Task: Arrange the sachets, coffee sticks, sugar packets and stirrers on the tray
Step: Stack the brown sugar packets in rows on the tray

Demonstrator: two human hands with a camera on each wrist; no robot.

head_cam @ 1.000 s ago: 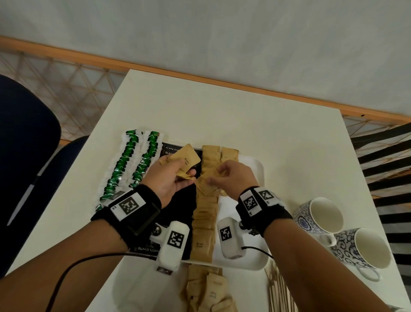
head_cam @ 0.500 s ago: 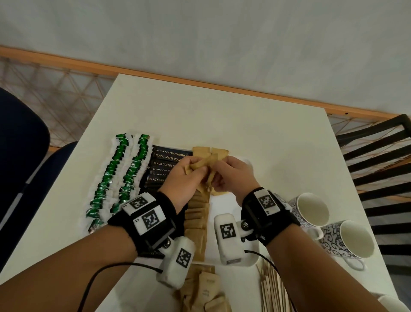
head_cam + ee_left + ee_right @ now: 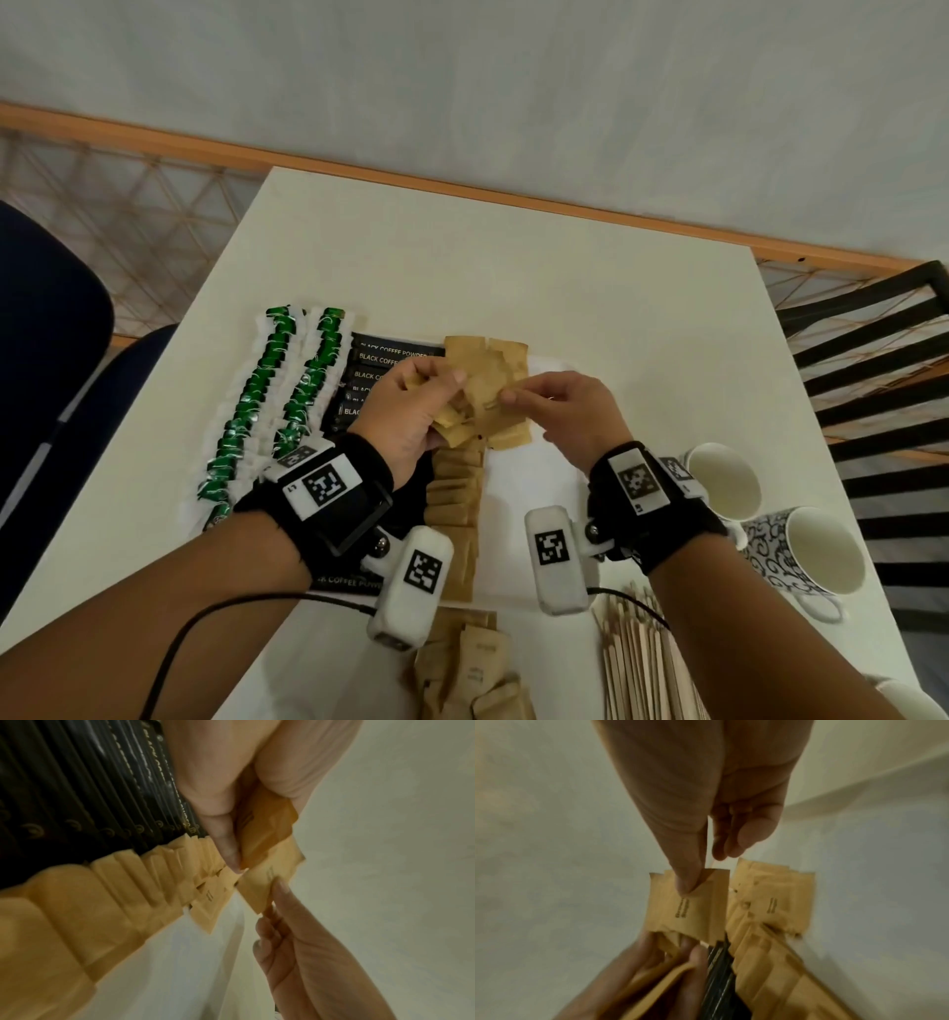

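On the white bench [image 3: 513,267] we see the white tray [image 3: 534,478], with goods laid in rows from its left side to its middle. Farthest left, two rows of green-and-white sachets [image 3: 267,406] run along the tray's left edge; whether they lie on the tray or on the bench beside it we cannot tell. Next to them sit the black coffee sticks [image 3: 390,354], and beside those a row of brown sugar packets [image 3: 454,493] runs down the tray's middle. At the near edge of the bench, in front of the tray, a loose pile of brown packets [image 3: 472,673] lies just left of a bundle of wooden stirrers [image 3: 642,663]. Two patterned cups [image 3: 801,550] stand to the right of the tray.

Above the far end of the brown row, our left hand [image 3: 405,411] holds a small bunch of packets, fingers and thumb curled round them. Our right hand [image 3: 570,411] pinches one sugar packet [image 3: 690,908] by its edge between thumb [image 3: 685,874] and fingers, so that grip is closed on the packet. The packet spans the gap between the two hands, its other end touching the left hand's bunch, just above the packets already laid on the tray.
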